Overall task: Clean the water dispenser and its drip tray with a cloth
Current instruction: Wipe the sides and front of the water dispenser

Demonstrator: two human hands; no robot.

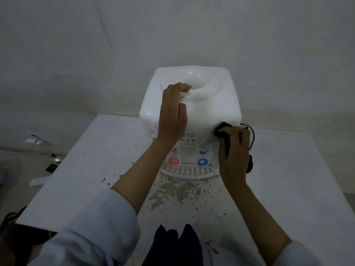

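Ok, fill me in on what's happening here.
A person is wiping a white dispenser that sits on a stained table. The left hand rests on its top, fingers at the bottle well, steadying it. The right hand presses a dark cloth against its front right corner. The drip tray below the taps looks grimy.

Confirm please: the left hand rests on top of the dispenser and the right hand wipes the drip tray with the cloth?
Not quite. The head view shows the right hand pressing the cloth on the dispenser front's right edge, above the drip tray. The left hand does rest on top.
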